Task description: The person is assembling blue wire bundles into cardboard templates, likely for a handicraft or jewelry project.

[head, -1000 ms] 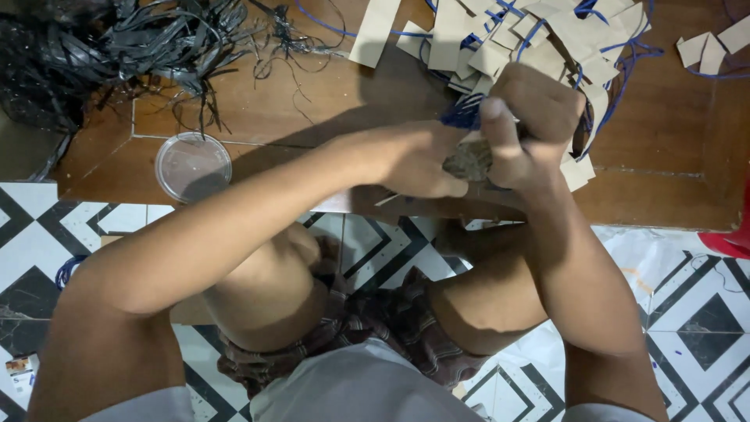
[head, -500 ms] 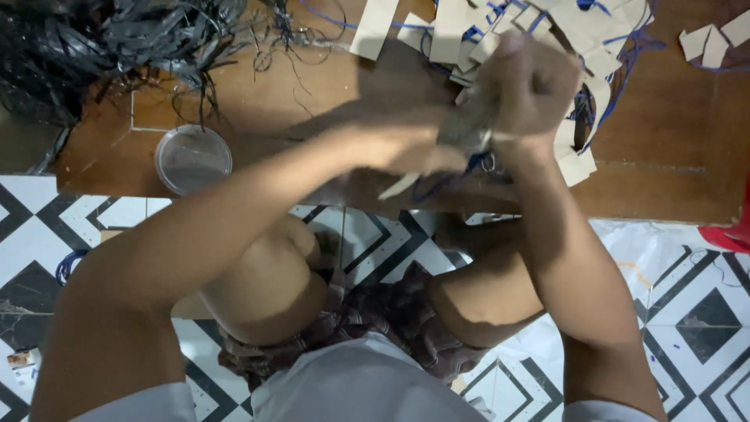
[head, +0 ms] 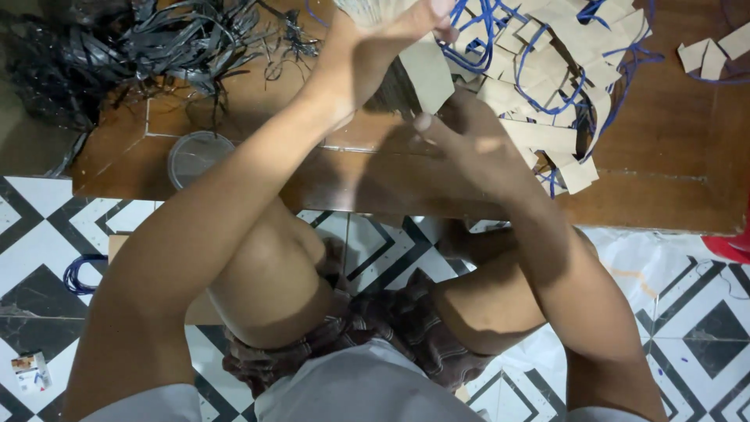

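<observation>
soft, even indoor light from above leaves the brown wooden board (head: 672, 156) warm and dim, the raised left hand (head: 383, 31) slightly motion-blurred, a dark shadow under the right hand (head: 469, 144), without strong glare.

The left hand (head: 391, 31) grips a cardboard strip (head: 428, 72) that the right hand (head: 469, 137) touches, beside the cardboard pile (head: 547, 94).

head view looks straight down, close.

A messy heap of black strips (head: 117, 47) lies at the upper left. A round clear lid (head: 197, 156) sits below it. A small box (head: 31, 371) lies at the lower left.
</observation>
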